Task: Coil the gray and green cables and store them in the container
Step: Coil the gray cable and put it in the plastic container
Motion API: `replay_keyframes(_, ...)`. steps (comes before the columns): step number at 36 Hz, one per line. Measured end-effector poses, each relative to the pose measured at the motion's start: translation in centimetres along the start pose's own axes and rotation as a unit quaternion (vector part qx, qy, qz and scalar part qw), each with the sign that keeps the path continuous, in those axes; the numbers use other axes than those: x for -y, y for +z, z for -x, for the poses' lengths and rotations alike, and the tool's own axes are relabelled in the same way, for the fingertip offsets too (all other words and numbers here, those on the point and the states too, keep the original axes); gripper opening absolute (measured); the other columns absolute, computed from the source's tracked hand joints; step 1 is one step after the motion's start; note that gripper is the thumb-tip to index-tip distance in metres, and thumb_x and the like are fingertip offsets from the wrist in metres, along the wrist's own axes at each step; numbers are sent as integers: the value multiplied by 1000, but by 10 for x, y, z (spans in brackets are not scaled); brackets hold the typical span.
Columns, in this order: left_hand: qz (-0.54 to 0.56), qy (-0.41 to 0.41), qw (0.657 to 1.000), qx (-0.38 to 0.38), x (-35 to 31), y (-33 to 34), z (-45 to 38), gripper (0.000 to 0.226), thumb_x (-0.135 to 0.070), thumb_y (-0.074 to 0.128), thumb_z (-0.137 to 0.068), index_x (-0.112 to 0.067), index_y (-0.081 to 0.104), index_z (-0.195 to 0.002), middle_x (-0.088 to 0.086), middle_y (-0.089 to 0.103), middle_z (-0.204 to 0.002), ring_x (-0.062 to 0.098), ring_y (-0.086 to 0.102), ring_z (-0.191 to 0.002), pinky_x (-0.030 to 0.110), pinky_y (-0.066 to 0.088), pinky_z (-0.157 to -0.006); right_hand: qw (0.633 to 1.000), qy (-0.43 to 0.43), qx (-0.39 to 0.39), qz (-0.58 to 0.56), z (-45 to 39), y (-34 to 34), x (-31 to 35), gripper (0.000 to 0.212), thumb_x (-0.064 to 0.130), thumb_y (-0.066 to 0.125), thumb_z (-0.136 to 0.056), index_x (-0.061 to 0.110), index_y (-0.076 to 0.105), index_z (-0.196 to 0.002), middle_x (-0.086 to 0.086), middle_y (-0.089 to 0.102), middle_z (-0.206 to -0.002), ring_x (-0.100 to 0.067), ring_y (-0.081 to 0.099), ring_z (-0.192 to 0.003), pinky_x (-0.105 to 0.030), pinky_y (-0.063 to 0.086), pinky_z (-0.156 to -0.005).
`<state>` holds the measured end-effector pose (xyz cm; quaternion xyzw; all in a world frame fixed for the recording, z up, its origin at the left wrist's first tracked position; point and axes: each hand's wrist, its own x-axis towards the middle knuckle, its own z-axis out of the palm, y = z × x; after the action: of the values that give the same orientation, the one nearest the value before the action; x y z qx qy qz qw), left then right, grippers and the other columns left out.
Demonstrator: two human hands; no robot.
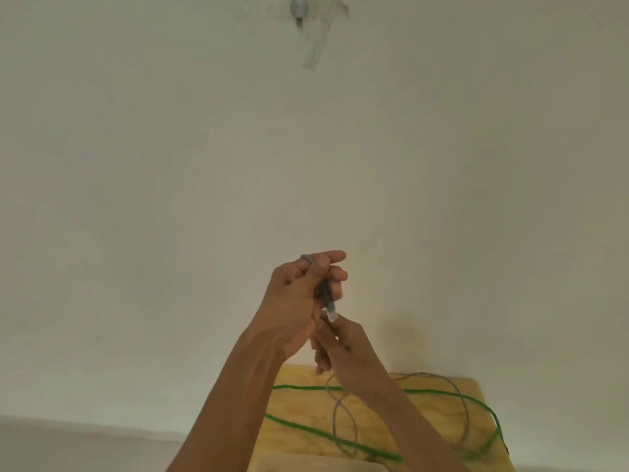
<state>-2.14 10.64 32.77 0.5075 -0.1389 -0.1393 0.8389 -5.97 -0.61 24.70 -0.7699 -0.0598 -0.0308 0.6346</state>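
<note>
While both hands are held up in front of the wall (170, 165), the job looks like it has only just begun. The left hand (299, 301) has its fingers curled round the end of the gray cable (343, 413), with a bit of it looped over 1 finger at the top. The clear plug (332, 313) sticks out below that hand. The right hand (340, 345) is just under it, and its fingertips touch the plug. I cannot tell if they pinch it or only touch it.

Most of the gray cable lies loose in big loops on the wooden table (296, 379), near the bottom right. The green cable (306, 388) lies there too, spread out in long lines, and the 2 cables cross each other. No hand touches the green one.

So no neat coil is made yet. Both cables need to be wound up and put away. I cannot see the container for sure; a pale edge shows at the very bottom.
</note>
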Motion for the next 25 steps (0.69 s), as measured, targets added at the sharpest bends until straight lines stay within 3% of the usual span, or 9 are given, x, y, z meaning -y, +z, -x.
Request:
replay_keyframes(4,-147,26,989,-15,13,-13,-10,24,-8,48,-103,-1,69,-111,11,74,-87,16,62,-70,29,52,-70,999,-9,-21,31,11,-6,-6,21,28,52,-101,25,71,-93,7,56,-63,-5,43,-46,-20,34,-48)
replay_keyframes(7,-259,53,964,-14,21,-18,-15,24,-6,47,-103,-6,70,-109,10,77,-88,18,67,-73,25,54,-70,991,-21,-11,131,22,-16,-9,18,34,58,-97,23,73,-97,6,65,-68,-9,56,-56,-22,41,-53)
replay_keyframes(11,-462,59,885,9,33,-27,-21,24,-7,45,-103,-14,69,-103,1,75,-81,15,69,-69,33,57,-76,975,-36,9,221,33,-46,3,14,30,66,-90,27,75,-100,16,68,-81,4,58,-62,-8,40,-56)
replay_keyframes(14,-523,16,849,75,41,-23,-13,29,-24,42,-106,-15,67,-95,-1,70,-70,10,63,-60,35,56,-70,978,-75,-3,195,28,-78,23,9,24,71,-87,30,76,-94,16,71,-81,-8,54,-55,-17,45,-55)
replay_keyframes(17,-435,-42,893,109,47,-3,2,62,-51,27,-102,-8,69,-85,4,60,-59,16,50,-55,28,44,-58,984,-96,-11,151,13,-101,41,7,23,79,-82,24,76,-89,20,68,-69,-11,43,-53,-19,40,-54)
replay_keyframes(19,-346,-80,927,116,50,13,9,73,-54,19,-102,-4,69,-85,6,53,-57,18,43,-55,24,37,-56,991,-94,-17,96,2,-112,47,12,20,83,-77,20,76,-87,15,70,-71,-18,46,-57,-26,44,-60)
replay_keyframes(22,-158,-107,975,113,50,33,14,66,-48,24,-104,-5,68,-82,9,45,-54,19,39,-53,30,36,-59,995,-85,-51,23,-9,-116,39,13,18,84,-74,17,77,-85,6,73,-75,-25,53,-66,-33,47,-67)
replay_keyframes(25,-62,-100,984,133,46,45,14,54,-40,30,-105,-6,66,-85,9,42,-56,19,37,-56,31,37,-61,993,-72,-65,-70,-10,-111,27,16,16,76,-80,6,76,-92,-5,74,-76,-25,63,-71,-41,51,-70)
